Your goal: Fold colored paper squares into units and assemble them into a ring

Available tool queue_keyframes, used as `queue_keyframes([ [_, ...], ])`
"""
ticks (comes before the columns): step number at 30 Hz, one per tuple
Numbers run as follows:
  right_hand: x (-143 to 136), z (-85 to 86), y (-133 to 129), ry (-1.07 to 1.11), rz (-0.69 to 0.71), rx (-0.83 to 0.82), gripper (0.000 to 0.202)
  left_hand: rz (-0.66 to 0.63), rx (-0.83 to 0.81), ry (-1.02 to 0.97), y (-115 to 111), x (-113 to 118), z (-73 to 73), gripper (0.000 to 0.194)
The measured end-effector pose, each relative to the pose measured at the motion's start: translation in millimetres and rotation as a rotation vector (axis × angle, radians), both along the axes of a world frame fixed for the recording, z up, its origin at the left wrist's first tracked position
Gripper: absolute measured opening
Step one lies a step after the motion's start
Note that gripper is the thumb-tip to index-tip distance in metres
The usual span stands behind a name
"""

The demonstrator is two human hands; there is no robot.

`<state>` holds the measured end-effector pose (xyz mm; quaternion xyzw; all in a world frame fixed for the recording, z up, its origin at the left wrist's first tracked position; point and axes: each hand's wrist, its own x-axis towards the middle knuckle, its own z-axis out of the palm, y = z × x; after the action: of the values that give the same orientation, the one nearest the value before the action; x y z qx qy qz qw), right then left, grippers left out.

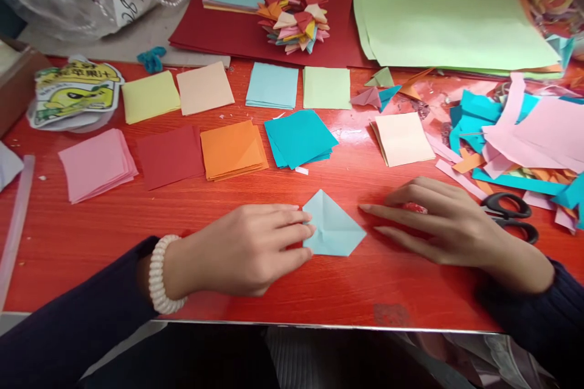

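Observation:
A light blue sheet of paper (335, 228), partly folded and creased, lies flat on the red table near its front. My left hand (264, 246) rests its fingertips on the sheet's left edge, fingers stretched out. To the right of the paper is my right hand (433, 222), its fingers extended and apart, just short of the sheet's right corner and with nothing in it. Beyond the sheet sit a stack of teal squares (298, 138) and a stack of orange squares (233, 149).
Black-handled scissors (506, 213) lie beside my right hand, by a heap of paper scraps (533, 134). More square stacks, such as pink (95, 164) and dark red (171, 157), line the table. A folded-paper ring (294, 18) stands at the back.

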<state>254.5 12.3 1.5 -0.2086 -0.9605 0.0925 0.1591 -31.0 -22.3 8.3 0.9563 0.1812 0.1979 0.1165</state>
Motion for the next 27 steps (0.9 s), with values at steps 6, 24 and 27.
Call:
queue_keyframes([
  [6,-17,0.7,-8,-0.037,0.118,0.111,0.037,0.034,-0.055,0.001,9,-1,-6.1,0.019],
  [24,-45,1.4,-28,0.160,-0.077,-0.396,0.010,0.038,0.208,0.029,8,7,-2.6,0.015],
  [27,-50,3.1,-30,0.173,-0.151,-0.437,0.008,0.022,0.227,0.057,6,7,-1.7,0.016],
])
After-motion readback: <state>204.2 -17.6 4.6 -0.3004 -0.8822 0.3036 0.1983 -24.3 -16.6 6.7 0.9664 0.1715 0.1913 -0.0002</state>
